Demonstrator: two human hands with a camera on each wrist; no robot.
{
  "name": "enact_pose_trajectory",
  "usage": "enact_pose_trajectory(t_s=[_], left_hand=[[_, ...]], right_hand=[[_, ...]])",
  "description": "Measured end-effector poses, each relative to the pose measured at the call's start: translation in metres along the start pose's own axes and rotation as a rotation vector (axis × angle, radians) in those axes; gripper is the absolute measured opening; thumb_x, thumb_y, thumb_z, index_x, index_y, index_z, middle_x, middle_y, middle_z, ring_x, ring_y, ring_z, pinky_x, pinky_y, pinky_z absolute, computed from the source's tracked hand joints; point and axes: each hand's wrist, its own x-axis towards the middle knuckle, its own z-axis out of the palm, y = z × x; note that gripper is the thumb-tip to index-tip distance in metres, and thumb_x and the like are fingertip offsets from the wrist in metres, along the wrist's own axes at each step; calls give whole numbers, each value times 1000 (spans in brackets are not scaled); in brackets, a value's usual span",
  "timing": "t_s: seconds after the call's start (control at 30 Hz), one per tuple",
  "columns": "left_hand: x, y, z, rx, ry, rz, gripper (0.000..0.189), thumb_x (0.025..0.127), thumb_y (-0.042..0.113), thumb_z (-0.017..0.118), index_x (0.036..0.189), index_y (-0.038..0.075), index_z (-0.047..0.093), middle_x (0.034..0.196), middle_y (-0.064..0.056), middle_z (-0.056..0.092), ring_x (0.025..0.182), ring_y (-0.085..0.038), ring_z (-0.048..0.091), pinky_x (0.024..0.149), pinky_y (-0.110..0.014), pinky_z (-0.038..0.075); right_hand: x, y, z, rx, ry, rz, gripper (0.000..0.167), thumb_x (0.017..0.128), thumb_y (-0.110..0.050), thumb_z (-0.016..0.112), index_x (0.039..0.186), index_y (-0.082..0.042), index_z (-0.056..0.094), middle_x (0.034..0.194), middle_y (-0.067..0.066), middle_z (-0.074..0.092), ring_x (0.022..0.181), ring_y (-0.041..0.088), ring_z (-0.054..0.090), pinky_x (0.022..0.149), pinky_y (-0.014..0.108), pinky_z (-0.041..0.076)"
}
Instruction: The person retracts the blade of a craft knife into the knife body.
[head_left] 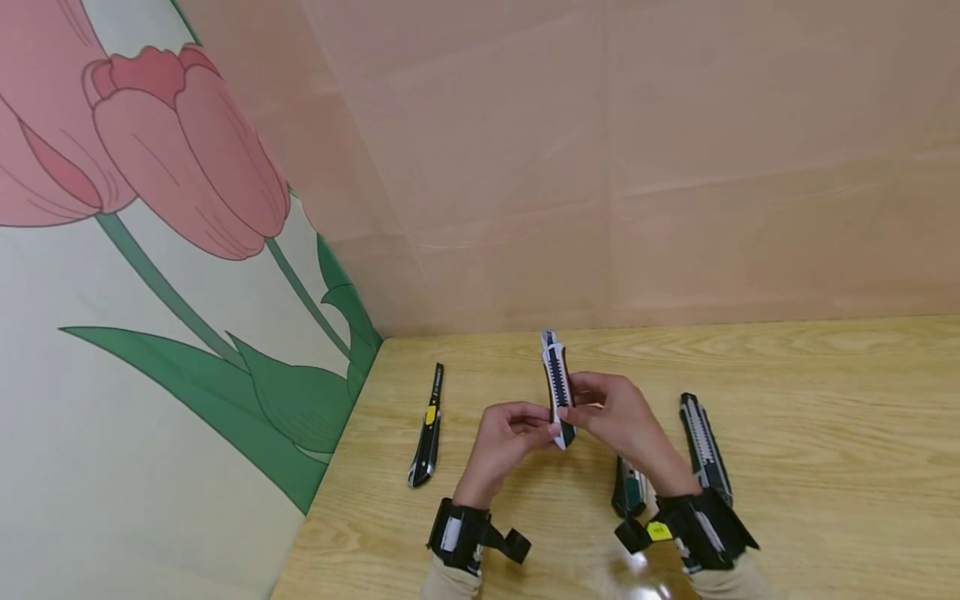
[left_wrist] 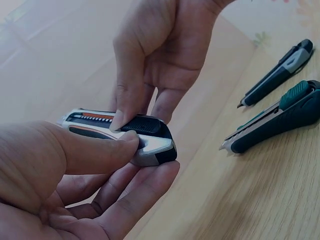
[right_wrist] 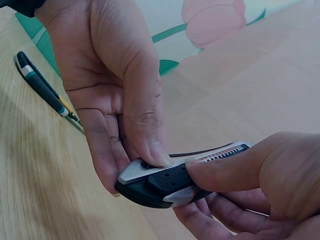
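Both hands hold one silver-and-black utility knife [head_left: 557, 379] above the table, its front end pointing away toward the back wall. My left hand [head_left: 506, 442] pinches the rear end between thumb and fingers. Farther up the body, my right hand [head_left: 618, 417] grips it, and in the right wrist view the right thumb [right_wrist: 225, 170] presses by the black slider [right_wrist: 170, 179]. Beneath the right wrist lies a dark green utility knife [head_left: 628, 487], partly hidden. A grey-and-black utility knife [head_left: 705, 446] rests to its right. On the left lies a black utility knife with a yellow part [head_left: 427, 437].
The wooden table [head_left: 840, 433] meets a pinkish-brown covered wall [head_left: 600, 167] at the back. A panel with printed tulips [head_left: 195, 150] stands along the left edge. Each wrist wears a black strap [head_left: 461, 533] with a camera mount.
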Motion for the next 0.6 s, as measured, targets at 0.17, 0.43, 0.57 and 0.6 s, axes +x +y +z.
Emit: enact_pose_trajectory(t_s=[0.17,0.43,0.57,0.6], left_hand=[[1,-2,0,-15,-11,3,17,81,4,77,98,7,74,92,-14,70,82,-28,70,75,-38,58],[1,-1,-2,-35,-32,-2,18,83,3,76,100,5,73,93,-16,69,82,-27,70,78,-43,57],[1,-1,-2,-29,-43,-17,18,83,4,76,101,5,72,94,-15,70,82,-27,70,78,-43,57],[1,-1,-2,-25,-45,-20,18,83,4,76,101,5,72,94,-14,70,83,-27,70,78,-42,57]], right_hand=[[1,0,-1,1,-9,-4,32,87,-11,74,117,-16,66,106,2,68,97,22,63,79,39,53],[1,-2,-2,-21,-13,6,35,86,-16,75,119,-14,66,105,2,69,95,20,63,77,37,52],[1,-1,-4,-36,-11,6,29,89,-19,72,117,-14,67,104,2,69,96,21,63,78,38,52],[1,-1,-5,-38,-10,6,27,90,-20,71,116,-13,67,105,3,69,96,21,63,79,39,52]])
